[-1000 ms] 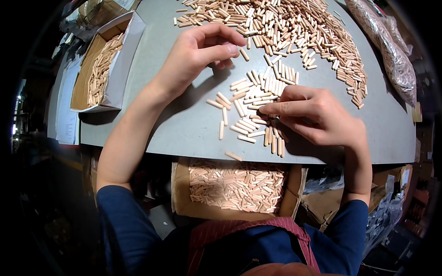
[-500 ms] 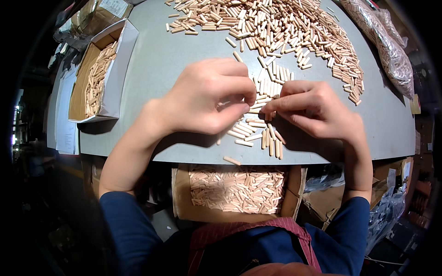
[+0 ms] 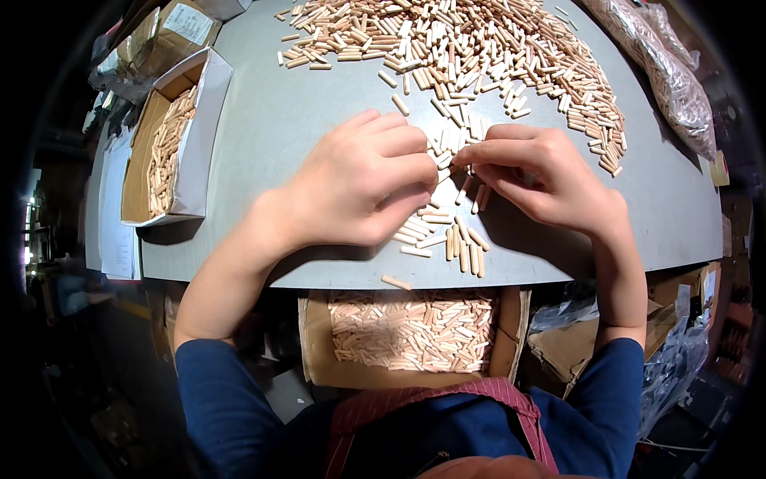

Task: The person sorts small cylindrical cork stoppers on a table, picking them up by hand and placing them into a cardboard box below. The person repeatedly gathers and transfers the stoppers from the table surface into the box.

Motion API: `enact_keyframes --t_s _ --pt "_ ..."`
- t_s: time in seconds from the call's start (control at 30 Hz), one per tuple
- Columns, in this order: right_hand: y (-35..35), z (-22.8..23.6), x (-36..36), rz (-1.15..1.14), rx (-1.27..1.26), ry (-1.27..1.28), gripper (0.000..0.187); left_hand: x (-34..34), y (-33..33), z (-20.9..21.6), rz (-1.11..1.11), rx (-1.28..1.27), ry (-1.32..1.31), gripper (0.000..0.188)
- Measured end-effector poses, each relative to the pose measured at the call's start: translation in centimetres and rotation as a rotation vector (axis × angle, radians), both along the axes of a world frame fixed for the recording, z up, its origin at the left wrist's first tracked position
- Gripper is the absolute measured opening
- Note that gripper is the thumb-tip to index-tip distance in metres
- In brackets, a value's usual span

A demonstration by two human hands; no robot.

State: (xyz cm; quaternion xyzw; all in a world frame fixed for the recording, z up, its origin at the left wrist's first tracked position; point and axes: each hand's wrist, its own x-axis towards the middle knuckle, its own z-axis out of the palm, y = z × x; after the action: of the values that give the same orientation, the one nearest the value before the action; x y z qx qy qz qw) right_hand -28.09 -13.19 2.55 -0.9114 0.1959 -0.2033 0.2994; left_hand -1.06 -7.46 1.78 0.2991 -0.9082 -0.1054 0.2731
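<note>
Many short wooden dowels are heaped in a wide pile [image 3: 495, 48] on the grey table [image 3: 263, 104], with a thinner trail running toward me. My left hand [image 3: 371, 180] is closed over that trail, fingers curled inward; what they hold, if anything, is hidden. Opposite it, my right hand [image 3: 538, 176] has thumb and fingers pinched together above the same dowels. Whatever lies between those fingertips is too small to make out. Close below my hands, a cluster of loose dowels [image 3: 465, 247] lies near the table's front edge, and a single dowel [image 3: 396, 283] rests right at that edge.
Below the table edge, in front of my body, a cardboard box [image 3: 317, 351] holds many dowels. A white carton [image 3: 209, 128] with more dowels stands at the left, beside papers [image 3: 117, 235]. A clear plastic bag of dowels [image 3: 658, 80] lies at the far right.
My right hand has moved slightly up and left, away from the near dowels. The left hand's fingers have curled in more. The view has shifted a little.
</note>
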Motion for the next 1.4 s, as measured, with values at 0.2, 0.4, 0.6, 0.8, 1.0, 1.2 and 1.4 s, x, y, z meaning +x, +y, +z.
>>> enact_keyframes --t_s 0.2,0.4,0.6,0.8,1.0,1.2,1.4 --pt "-0.2 0.2 0.0 -0.022 0.005 -0.004 0.024 0.4 -0.5 -0.5 0.102 0.157 0.093 0.009" --pt "0.1 0.7 0.3 -0.115 0.091 -0.009 0.029 0.9 -0.5 -0.3 0.256 0.672 0.409 0.019" --pt "0.1 -0.1 0.2 -0.147 0.101 -0.039 0.04 1.1 -0.6 0.3 0.255 0.984 0.705 0.021" --pt "0.1 0.1 0.1 -0.176 0.158 -0.033 0.047 1.4 -1.2 0.5 0.251 1.028 0.796 0.022" --pt "0.0 0.1 0.1 -0.197 0.208 -0.019 0.048 2.0 -1.6 0.1 0.241 1.074 0.941 0.022" --pt "0.3 0.8 0.0 -0.236 0.221 0.026 0.051 5.6 -3.0 1.3 0.096 0.933 1.524 0.018" --pt "-0.1 -0.4 -0.2 -0.195 0.133 -0.091 0.045 14.3 -3.6 4.8 -0.412 0.534 2.073 0.015"
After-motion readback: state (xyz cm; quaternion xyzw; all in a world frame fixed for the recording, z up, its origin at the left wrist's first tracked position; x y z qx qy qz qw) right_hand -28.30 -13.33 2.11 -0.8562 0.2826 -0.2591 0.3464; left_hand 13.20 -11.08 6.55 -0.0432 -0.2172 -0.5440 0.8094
